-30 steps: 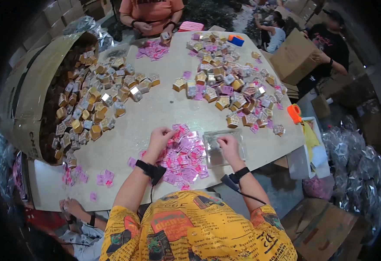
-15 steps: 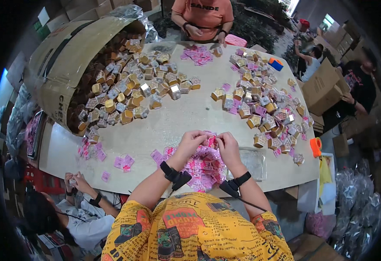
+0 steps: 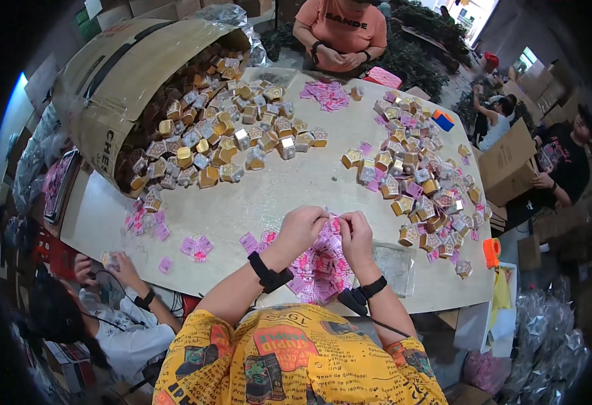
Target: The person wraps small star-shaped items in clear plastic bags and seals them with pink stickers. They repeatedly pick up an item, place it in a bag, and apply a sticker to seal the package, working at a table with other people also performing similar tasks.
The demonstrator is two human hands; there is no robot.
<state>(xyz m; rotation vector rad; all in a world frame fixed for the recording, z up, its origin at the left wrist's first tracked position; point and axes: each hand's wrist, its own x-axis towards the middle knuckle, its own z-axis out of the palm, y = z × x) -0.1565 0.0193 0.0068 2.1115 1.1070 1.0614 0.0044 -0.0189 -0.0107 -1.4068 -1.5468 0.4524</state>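
Pink paper slips (image 3: 319, 270) lie in a loose heap on the near edge of our pale table (image 3: 289, 189), directly under and between our wrists. Our left hand (image 3: 301, 226) and right hand (image 3: 355, 233) meet just above the heap, fingertips drawn together and pinched on one small pink slip (image 3: 331, 221) held between them at the top of the pile. That slip is too small for us to tell which way its long side runs. The heap itself stretches roughly from our body outward, toward the table's middle. More pink slips (image 3: 198, 244) are scattered to our left, near the table edge, well apart from our hands. Just right of our right wrist a clear plastic bag (image 3: 394, 266) lies flat on the table. Farther right, small gold and silver boxes (image 3: 417, 182) sit in a dense spread, and across the table on our left a big cardboard drum (image 3: 107, 88) lies tipped on its side, with more such boxes spilling out. Another person in an orange shirt (image 3: 340, 30) sits at the far edge.
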